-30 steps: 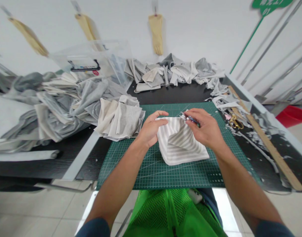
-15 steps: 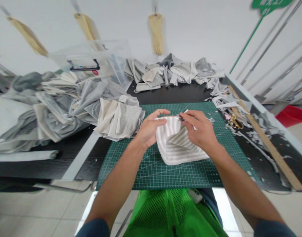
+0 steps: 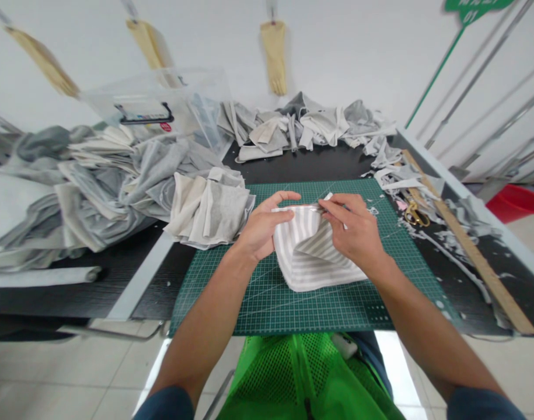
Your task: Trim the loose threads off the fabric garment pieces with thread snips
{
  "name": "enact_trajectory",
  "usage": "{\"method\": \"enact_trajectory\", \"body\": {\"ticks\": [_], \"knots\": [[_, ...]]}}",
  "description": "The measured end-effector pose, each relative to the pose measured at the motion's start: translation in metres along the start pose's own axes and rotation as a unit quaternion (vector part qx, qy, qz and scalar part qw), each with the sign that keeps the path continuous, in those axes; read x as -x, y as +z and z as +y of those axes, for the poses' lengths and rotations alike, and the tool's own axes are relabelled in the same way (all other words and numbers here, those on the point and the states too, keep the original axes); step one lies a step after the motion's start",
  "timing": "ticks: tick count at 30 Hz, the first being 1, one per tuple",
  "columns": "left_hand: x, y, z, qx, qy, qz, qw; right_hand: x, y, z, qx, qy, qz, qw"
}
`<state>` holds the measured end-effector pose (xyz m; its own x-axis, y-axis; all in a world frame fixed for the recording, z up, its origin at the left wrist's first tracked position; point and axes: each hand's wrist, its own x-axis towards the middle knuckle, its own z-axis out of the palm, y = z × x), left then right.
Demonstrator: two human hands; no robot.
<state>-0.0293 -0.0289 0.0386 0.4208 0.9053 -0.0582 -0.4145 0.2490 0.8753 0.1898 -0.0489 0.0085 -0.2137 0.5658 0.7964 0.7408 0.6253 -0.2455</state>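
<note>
A grey-and-white striped cloth (image 3: 308, 273) is raised at its far edge, and its near part rests on the green cutting mat (image 3: 293, 315). My left hand (image 3: 263, 228) grips the cloth's upper left corner between thumb and fingers, with the index finger stretched over the edge. At the upper right of the same edge, my right hand (image 3: 353, 226) is closed on a slim metal tool (image 3: 316, 209). Its tip lies along the cloth's edge. Fingers cover most of the tool, so its exact kind is unclear. A fold sags open between the hands.
Left of the mat lies a stack of grey and beige cloths (image 3: 210, 207), beside a larger cloth heap (image 3: 105, 186). A clear plastic box (image 3: 192, 116) stands behind. Gold-handled scissors (image 3: 417, 216), a wooden ruler (image 3: 468, 245) and fabric scraps (image 3: 383, 153) lie at right.
The view has shifted slightly. Both hands keep their hold on the cloth and tool, with hardly any movement at the edge.
</note>
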Motion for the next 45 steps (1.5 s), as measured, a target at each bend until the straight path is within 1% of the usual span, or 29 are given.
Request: {"method": "enact_trajectory", "body": {"ticks": [7,13,18,26,32,38,45], "knots": [[0.0002,0.0005,0.0002,-0.003,0.001,-0.008,1.0,0.0001,-0.0013,-0.0006,-0.003,0.016,-0.003,1.0],[-0.0001,-0.0006,0.0007,-0.01,-0.007,-0.002,1.0,-0.0006,-0.0027,-0.0017,-0.008,0.017,-0.001,1.0],[0.0004,-0.0005,0.001,-0.006,0.0,-0.005,1.0,-0.0015,-0.0037,-0.0041,-0.021,0.019,-0.004,1.0],[0.0004,-0.0004,-0.0016,-0.007,-0.005,-0.021,1.0,-0.0019,-0.0035,-0.0067,-0.02,0.021,0.0,1.0],[0.0005,-0.0001,-0.0009,-0.008,0.002,-0.015,1.0,-0.0025,-0.0063,-0.0073,-0.023,0.037,-0.002,0.999],[0.0007,-0.0003,-0.0008,-0.009,0.0,-0.016,1.0,-0.0023,-0.0067,-0.0072,-0.017,0.024,-0.014,0.999],[0.0004,-0.0002,-0.002,-0.01,-0.003,-0.024,1.0,-0.0014,-0.0048,-0.0071,-0.013,0.017,-0.001,1.0]]}}
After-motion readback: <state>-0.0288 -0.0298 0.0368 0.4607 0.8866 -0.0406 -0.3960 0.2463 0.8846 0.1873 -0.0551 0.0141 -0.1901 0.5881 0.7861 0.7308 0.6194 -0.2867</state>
